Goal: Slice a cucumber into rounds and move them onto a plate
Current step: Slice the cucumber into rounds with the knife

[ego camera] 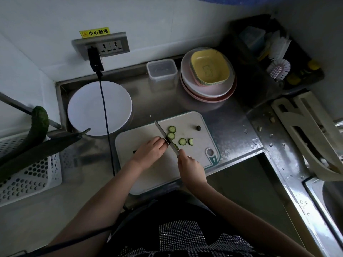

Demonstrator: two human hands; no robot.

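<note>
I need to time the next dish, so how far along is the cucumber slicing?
Early on. Four green cucumber rounds and a cut-off end lie on the white cutting board. The right hand holds the steel knife at the cucumber, which the left hand mostly hides. The white round plate holds no slices yet, so more slicing and all the moving remain.
</note>
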